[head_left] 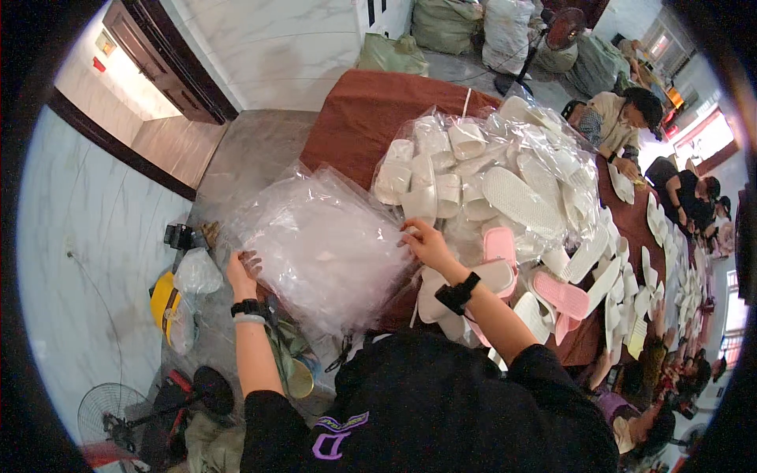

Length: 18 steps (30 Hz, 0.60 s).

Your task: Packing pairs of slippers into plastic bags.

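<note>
Now both hands grip the stack of clear plastic bags [327, 248] at centre frame: left hand [241, 268] pinching its left edge, right hand [426, 243] closed on its right edge, beside white slippers [430, 185]

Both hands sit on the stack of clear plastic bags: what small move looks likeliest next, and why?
Probably peeling the top bag free. The left hand rests on the stack of clear bags at its left edge, the right hand pinches its right edge, and loose slippers lie beside it.
</note>
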{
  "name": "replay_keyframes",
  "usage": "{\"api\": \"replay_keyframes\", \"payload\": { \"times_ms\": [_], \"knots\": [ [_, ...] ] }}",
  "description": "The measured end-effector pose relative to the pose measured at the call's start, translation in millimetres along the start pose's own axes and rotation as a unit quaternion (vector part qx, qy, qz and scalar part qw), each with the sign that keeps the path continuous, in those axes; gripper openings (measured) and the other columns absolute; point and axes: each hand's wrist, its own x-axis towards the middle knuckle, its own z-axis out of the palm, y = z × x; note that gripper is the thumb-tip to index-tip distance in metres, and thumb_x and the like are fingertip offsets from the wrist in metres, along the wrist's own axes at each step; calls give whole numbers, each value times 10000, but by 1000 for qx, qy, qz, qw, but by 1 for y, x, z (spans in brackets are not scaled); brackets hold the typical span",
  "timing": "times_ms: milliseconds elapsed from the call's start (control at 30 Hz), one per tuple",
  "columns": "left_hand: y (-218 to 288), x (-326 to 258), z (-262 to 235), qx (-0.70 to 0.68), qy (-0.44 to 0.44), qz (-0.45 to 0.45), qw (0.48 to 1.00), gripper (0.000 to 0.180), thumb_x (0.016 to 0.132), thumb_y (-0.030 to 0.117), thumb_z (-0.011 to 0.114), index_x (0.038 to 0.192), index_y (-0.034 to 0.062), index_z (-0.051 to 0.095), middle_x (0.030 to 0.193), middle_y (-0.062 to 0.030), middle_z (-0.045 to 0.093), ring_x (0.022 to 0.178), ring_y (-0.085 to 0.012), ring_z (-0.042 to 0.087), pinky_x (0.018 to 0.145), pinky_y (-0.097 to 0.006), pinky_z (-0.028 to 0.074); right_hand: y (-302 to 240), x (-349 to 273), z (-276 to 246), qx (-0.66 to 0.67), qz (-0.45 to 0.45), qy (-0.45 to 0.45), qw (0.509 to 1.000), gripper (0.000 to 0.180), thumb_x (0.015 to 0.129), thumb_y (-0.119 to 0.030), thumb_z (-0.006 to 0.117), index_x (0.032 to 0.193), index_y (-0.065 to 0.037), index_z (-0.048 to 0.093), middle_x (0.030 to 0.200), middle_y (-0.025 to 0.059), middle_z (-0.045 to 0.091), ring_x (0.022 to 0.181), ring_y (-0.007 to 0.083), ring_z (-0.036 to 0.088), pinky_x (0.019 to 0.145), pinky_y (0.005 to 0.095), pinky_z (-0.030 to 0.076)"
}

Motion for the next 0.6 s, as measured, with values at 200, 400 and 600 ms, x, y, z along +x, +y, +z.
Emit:
{"api": "replay_keyframes", "payload": {
  "times_ms": [200,400,600],
  "knots": [
    [-18,73,-26,190,18,43,981,346,878,255,494,1124,13,476,945,-141,610,753,-260,588,644,-396,480,54,46,43,-108,-55,-44,992,290,894,-54,437,1139,-55,592,877,133,618,583,181,612,503,293,475],
    [-39,34,51,647,41,443,620,762,777,446,614,1410,175,286,1462,-150,222,1339,-357,184,1033,-601,156,95,51,55,-185,64,-45,980,435,858,-197,588,1259,-56,499,1056,155,594,544,175,582,471,297,471],
    [-67,-5,116,716,-133,339,596,1018,596,640,677,1433,271,230,1512,-128,48,1369,-413,7,962,-728,71,113,56,50,-283,-45,-63,956,728,720,-221,731,1334,-29,391,1162,163,536,692,208,599,633,314,489]
  ]
}}
